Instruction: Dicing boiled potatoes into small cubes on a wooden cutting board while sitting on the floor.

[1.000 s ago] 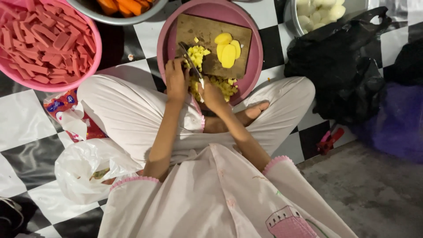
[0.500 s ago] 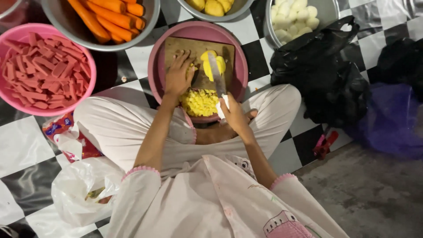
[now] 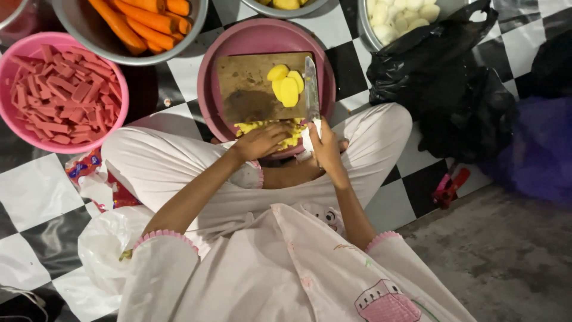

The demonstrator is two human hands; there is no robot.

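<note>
Since before, my left hand [image 3: 262, 141] cups diced potato [image 3: 286, 128]; right hand [image 3: 325, 146] grips knife [image 3: 310, 89] handle. Slices [image 3: 286, 86] look slippery; I judge pinch edges.

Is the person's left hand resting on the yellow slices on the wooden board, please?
No, the left hand lies on the chopped yellow pieces at the board's near edge, apart from the slices.

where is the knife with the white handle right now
In the head view, the white-handled steel knife is in the right hand, blade along the right edge of the brown wooden cutting board, beside the yellow potato slices.
</note>
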